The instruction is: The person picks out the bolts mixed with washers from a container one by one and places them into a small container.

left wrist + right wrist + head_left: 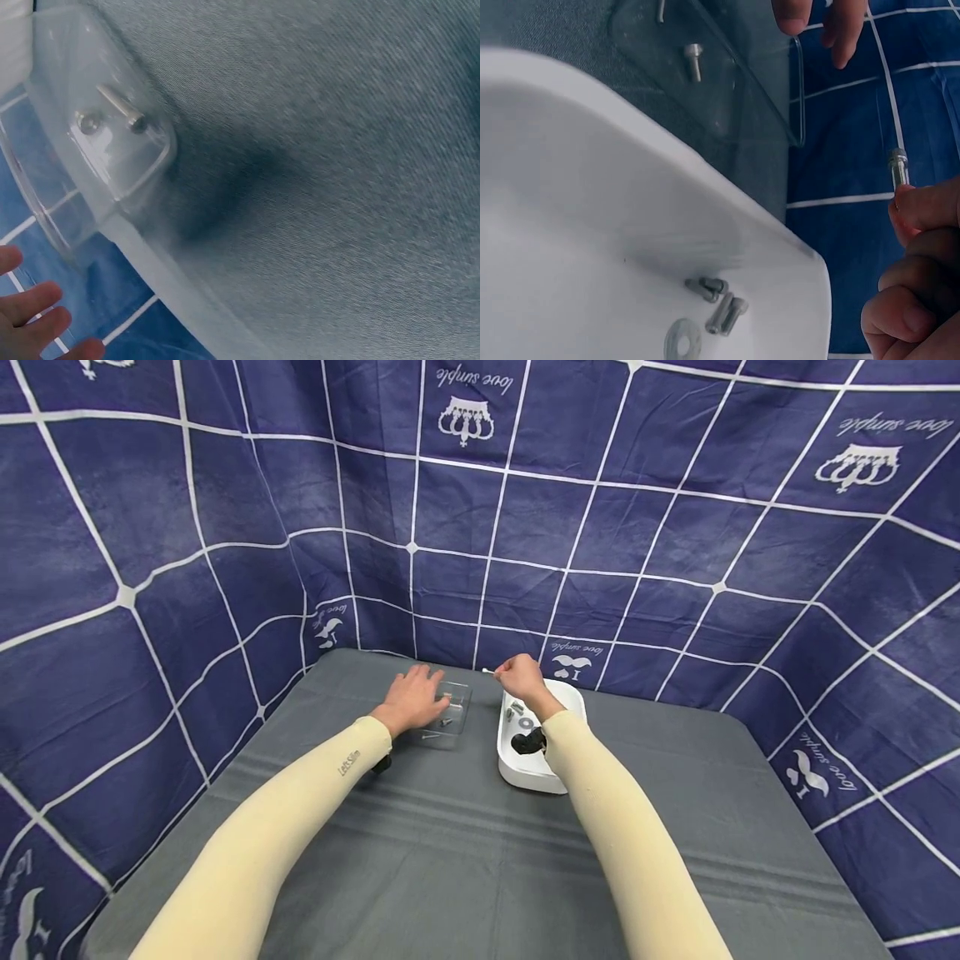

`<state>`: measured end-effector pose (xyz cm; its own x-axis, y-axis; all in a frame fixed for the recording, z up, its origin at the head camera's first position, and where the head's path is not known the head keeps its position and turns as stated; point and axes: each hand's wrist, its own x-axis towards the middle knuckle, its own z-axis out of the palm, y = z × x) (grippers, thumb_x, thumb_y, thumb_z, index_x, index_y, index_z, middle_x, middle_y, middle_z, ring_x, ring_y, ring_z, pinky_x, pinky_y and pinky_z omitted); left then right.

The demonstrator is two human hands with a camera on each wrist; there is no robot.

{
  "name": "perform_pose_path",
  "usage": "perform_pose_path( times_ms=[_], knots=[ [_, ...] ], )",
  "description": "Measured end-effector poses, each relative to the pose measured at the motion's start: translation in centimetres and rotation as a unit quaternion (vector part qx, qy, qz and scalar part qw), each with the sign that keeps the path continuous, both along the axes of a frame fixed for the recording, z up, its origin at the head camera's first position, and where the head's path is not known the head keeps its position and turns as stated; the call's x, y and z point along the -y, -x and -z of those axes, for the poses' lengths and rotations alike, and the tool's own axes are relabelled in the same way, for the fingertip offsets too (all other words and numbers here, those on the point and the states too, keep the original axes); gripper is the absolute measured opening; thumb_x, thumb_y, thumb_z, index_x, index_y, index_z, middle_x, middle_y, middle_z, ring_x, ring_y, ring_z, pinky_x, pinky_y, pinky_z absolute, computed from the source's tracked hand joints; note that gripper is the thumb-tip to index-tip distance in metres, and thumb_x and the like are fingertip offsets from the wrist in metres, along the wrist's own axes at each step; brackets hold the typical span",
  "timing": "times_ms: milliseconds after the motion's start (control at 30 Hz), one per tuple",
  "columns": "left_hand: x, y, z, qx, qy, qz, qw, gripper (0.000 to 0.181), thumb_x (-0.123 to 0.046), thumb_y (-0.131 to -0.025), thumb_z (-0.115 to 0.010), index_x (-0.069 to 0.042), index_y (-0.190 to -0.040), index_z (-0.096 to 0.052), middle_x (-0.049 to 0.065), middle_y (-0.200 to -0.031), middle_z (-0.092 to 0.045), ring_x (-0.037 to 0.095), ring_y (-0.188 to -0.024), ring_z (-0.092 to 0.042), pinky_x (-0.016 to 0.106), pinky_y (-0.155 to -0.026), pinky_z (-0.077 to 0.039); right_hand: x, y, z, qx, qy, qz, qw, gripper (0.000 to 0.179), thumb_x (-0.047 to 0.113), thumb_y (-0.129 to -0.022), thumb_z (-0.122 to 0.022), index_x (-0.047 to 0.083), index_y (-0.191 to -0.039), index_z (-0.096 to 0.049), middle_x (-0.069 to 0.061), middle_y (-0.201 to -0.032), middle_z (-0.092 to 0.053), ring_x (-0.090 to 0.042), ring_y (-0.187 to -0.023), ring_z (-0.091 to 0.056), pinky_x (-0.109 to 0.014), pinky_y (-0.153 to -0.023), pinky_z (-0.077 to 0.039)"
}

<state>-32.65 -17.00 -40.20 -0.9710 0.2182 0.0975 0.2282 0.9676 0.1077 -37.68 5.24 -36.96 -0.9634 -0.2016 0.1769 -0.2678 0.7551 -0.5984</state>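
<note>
My right hand [521, 677] pinches a small silver bolt [898, 171] between thumb and fingertips, its head pointing away from the hand. It is raised over the far end of a white tray [532, 779]. Inside that tray are several silver bolts [726, 313] and a flat washer [672, 341]. To the left, a clear plastic tray [448, 742] lies on the table, with a few bolts [120, 107] apart from each other in it. My left hand [412, 697] is spread over the clear tray's left side, fingers extended, and covers part of it.
Grey cloth covers the table [450, 843]. A blue curtain [525, 527] with white lines hangs around its back and sides. The two trays stand side by side near the back edge, with a narrow gap between. Something black [527, 742] shows at my right wrist.
</note>
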Motion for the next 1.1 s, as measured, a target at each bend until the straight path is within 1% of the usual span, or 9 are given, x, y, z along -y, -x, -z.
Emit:
perform_pose_path(
  times_ms=[167, 300, 533, 633, 800, 967, 1100],
  knots=[
    [0.8, 0.1, 0.3, 0.002, 0.002, -0.006, 1.0, 0.064, -0.044, -0.101, -0.049, -0.01, -0.154, -0.041, 0.022, -0.15, -0.044, 0.038, -0.142, -0.038, 0.06, -0.111, -0.035, 0.6, 0.0, 0.1, -0.005, 0.001, -0.005, 1.0, 0.018, 0.013, -0.088, -0.067, 0.002, -0.091, -0.081, -0.009, -0.1, -0.078, -0.024, -0.091, -0.066, -0.036, -0.087, -0.052],
    [1.4, 0.3, 0.7, 0.006, 0.004, -0.01, 0.9999, 0.064, -0.045, -0.101, -0.05, -0.011, -0.154, -0.04, 0.021, -0.15, -0.044, 0.038, -0.142, -0.038, 0.06, -0.111, -0.035, 1.0, 0.1, 0.4, 0.004, 0.008, -0.009, 0.9999, 0.017, 0.013, -0.088, -0.067, 0.003, -0.092, -0.081, -0.009, -0.098, -0.077, -0.022, -0.086, -0.063, -0.034, -0.084, -0.052],
    [2.3, 0.0, 0.8, 0.006, -0.005, -0.013, 0.9999, 0.063, -0.044, -0.101, -0.051, -0.012, -0.155, -0.04, 0.022, -0.15, -0.044, 0.038, -0.142, -0.038, 0.061, -0.111, -0.035, 1.9, 0.1, 0.7, 0.013, 0.02, -0.013, 0.9996, 0.017, 0.011, -0.088, -0.067, 0.002, -0.093, -0.081, -0.01, -0.099, -0.077, -0.022, -0.089, -0.064, -0.034, -0.084, -0.052],
    [2.6, -0.2, 0.8, 0.0, -0.008, -0.011, 0.9999, 0.063, -0.042, -0.101, -0.051, -0.011, -0.154, -0.041, 0.023, -0.15, -0.045, 0.039, -0.141, -0.039, 0.061, -0.11, -0.036, 2.3, 0.0, 0.7, 0.016, 0.027, -0.014, 0.9994, 0.016, 0.01, -0.087, -0.068, 0.002, -0.091, -0.081, -0.009, -0.099, -0.077, -0.021, -0.088, -0.063, -0.032, -0.082, -0.051],
    [3.0, -0.1, 1.1, -0.003, -0.008, -0.007, 0.9999, 0.063, -0.042, -0.1, -0.052, -0.011, -0.154, -0.041, 0.022, -0.149, -0.046, 0.039, -0.14, -0.04, 0.06, -0.11, -0.037, 2.9, -0.2, 0.7, 0.022, 0.029, -0.015, 0.9992, 0.016, 0.011, -0.088, -0.067, 0.001, -0.092, -0.08, -0.008, -0.096, -0.076, -0.019, -0.083, -0.058, -0.03, -0.077, -0.048],
    [3.3, 0.0, 1.5, 0.008, -0.014, -0.005, 0.9999, 0.064, -0.042, -0.1, -0.053, -0.011, -0.155, -0.039, 0.022, -0.151, -0.044, 0.039, -0.142, -0.038, 0.06, -0.112, -0.035, 3.4, -0.2, 0.7, 0.021, 0.019, -0.019, 0.9994, 0.018, 0.011, -0.089, -0.065, 0.004, -0.093, -0.081, -0.008, -0.098, -0.076, -0.018, -0.084, -0.058, -0.029, -0.078, -0.049],
    [3.5, -0.1, 1.8, 0.012, -0.02, -0.006, 0.9997, 0.063, -0.041, -0.101, -0.053, -0.011, -0.155, -0.039, 0.023, -0.151, -0.044, 0.04, -0.142, -0.038, 0.061, -0.112, -0.034, 3.8, -0.2, 0.7, 0.024, 0.022, -0.025, 0.9992, 0.018, 0.011, -0.089, -0.065, 0.004, -0.093, -0.081, -0.007, -0.101, -0.077, -0.019, -0.086, -0.06, -0.031, -0.081, -0.05]
  ],
)
